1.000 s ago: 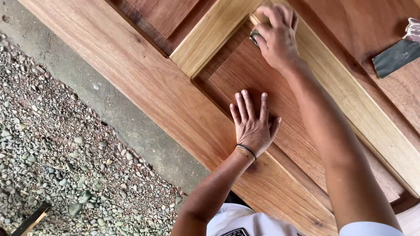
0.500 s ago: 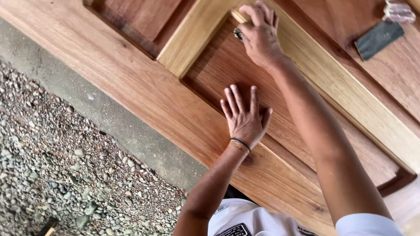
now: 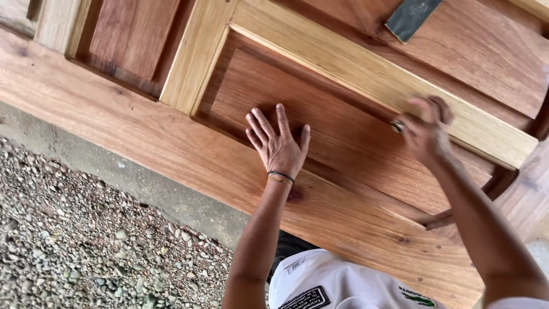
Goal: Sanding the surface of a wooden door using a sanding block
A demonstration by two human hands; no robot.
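Pressing flat, fingers spread wide and holding nothing, the left hand rests on the recessed wooden door panel. The right hand is at the panel's far-right edge, against the pale rail running along it; its grip is closed round something small, blurred beyond telling.
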